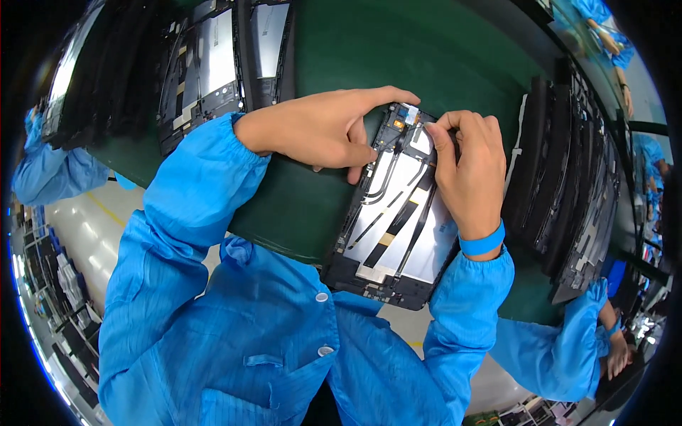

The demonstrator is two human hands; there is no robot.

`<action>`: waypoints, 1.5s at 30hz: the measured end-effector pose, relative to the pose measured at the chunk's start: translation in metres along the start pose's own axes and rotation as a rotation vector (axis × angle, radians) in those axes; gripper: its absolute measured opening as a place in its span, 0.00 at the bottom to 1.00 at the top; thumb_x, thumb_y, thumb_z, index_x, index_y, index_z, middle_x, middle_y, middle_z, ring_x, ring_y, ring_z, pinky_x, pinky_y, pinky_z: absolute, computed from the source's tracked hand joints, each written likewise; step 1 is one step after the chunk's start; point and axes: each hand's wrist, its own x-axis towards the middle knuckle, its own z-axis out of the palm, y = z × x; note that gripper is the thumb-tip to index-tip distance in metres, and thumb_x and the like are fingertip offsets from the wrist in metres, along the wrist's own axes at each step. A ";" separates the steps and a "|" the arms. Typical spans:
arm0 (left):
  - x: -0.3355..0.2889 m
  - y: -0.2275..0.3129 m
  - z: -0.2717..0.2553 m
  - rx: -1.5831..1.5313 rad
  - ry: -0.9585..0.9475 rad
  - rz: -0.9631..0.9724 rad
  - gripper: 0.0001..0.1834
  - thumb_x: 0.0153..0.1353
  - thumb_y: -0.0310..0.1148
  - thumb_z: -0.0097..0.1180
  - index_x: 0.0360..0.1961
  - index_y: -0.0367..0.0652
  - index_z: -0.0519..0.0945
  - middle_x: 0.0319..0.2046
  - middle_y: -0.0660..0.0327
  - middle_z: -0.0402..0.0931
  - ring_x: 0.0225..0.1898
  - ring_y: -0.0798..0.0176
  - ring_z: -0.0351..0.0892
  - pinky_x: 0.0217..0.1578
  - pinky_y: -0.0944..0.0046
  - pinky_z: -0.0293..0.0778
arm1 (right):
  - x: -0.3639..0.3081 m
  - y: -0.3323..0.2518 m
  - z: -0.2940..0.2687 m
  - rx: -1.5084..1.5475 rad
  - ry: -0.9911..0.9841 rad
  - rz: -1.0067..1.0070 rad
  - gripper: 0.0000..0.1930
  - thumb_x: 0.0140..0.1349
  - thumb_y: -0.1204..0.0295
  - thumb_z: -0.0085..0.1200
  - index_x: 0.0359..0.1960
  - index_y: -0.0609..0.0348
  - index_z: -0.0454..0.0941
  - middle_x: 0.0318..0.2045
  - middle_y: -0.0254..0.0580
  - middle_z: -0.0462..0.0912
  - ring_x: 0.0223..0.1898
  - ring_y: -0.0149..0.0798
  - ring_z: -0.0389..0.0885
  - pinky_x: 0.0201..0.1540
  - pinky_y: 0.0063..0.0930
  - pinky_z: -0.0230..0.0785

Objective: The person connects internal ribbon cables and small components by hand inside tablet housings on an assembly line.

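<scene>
An opened tablet lies slanted at the near edge of the green table, its inside facing up. It shows a large silvery panel, black flat cables and a dark frame. My left hand holds its upper left side; the thumb is at the side edge and the index finger stretches across to the top edge. My right hand is closed at the upper right edge. Its thumb tip presses beside a small white-edged patch; the curled fingers hide what lies beneath them. A blue band circles my right wrist.
More opened tablets stand at the left on the green table. A row of dark tablet bodies leans at the right. Other people's blue sleeves show at left and lower right.
</scene>
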 end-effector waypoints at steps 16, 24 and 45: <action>-0.004 0.000 0.006 0.026 0.055 0.004 0.50 0.67 0.14 0.55 0.88 0.48 0.55 0.29 0.51 0.89 0.32 0.59 0.93 0.36 0.60 0.83 | -0.007 0.005 -0.026 0.216 -0.218 0.060 0.09 0.54 0.79 0.72 0.29 0.62 0.81 0.30 0.48 0.73 0.40 0.54 0.72 0.44 0.46 0.66; -0.006 0.000 0.019 0.025 0.165 0.042 0.44 0.71 0.16 0.53 0.87 0.49 0.58 0.26 0.52 0.87 0.25 0.62 0.87 0.29 0.62 0.78 | -0.007 0.003 -0.032 0.252 -0.338 0.057 0.09 0.49 0.79 0.72 0.30 0.60 0.83 0.31 0.45 0.69 0.41 0.52 0.69 0.46 0.44 0.64; -0.031 -0.016 0.071 0.660 0.609 0.466 0.27 0.56 0.31 0.78 0.56 0.30 0.86 0.43 0.47 0.84 0.36 0.48 0.90 0.34 0.56 0.86 | -0.027 -0.002 -0.015 0.216 -0.151 -0.003 0.09 0.53 0.74 0.73 0.31 0.56 0.83 0.31 0.42 0.70 0.42 0.54 0.73 0.67 0.61 0.69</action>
